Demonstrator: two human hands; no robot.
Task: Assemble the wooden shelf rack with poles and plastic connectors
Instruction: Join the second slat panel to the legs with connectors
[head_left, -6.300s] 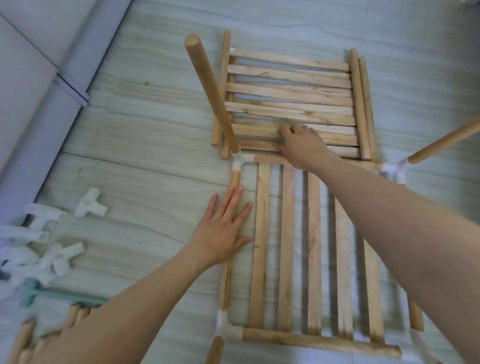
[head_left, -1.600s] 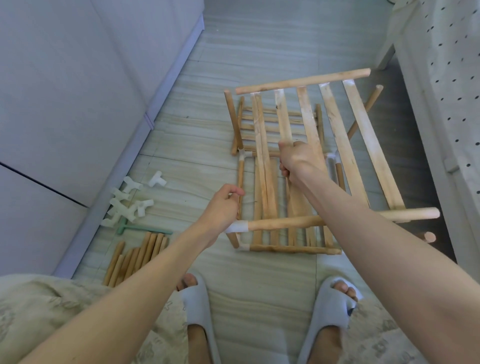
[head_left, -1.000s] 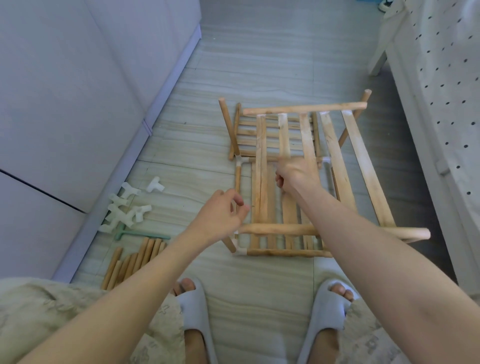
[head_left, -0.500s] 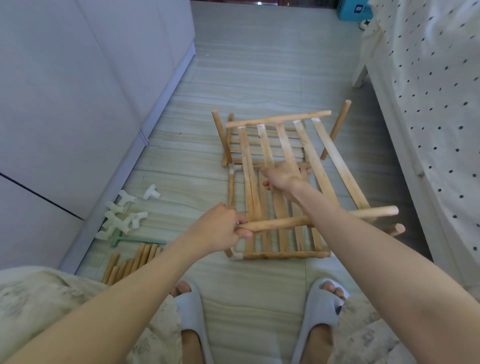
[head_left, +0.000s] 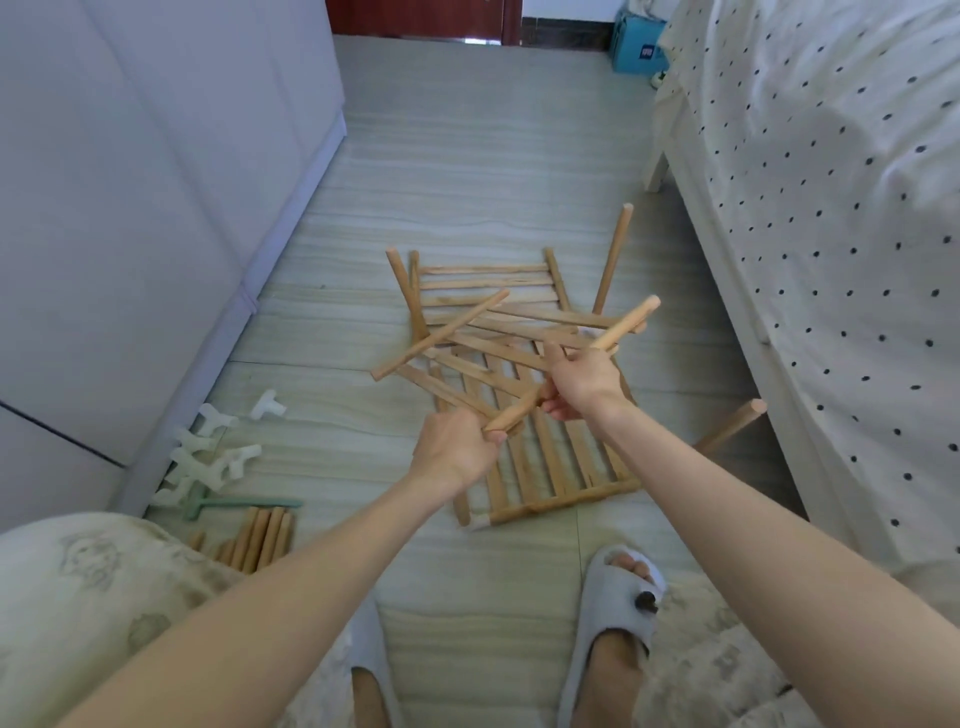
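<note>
A loose slatted wooden panel (head_left: 483, 332) hangs tilted and skewed above the partly built rack (head_left: 550, 467) on the floor. My left hand (head_left: 457, 452) is closed around the low end of the panel's near round rail (head_left: 621, 327). My right hand (head_left: 582, 382) grips the same rail further up, with fingers among the slats. The rail rises diagonally to the right. The rack has a white plastic connector (head_left: 475, 519) at its front left corner and upright poles (head_left: 613, 260) at its corners. Another slatted panel (head_left: 483, 275) lies flat behind it.
Several white connectors (head_left: 208, 452), a green tool (head_left: 239, 504) and a bundle of spare poles (head_left: 260, 538) lie at the left by the cabinet wall (head_left: 156, 208). A bed with a dotted cover (head_left: 831, 208) borders the right. My slippered feet (head_left: 613, 603) stand just before the rack.
The held panel has swung from level and square over the rack to a skewed diagonal, its right end up and away. My left hand now grips the rail's end. The view has risen.
</note>
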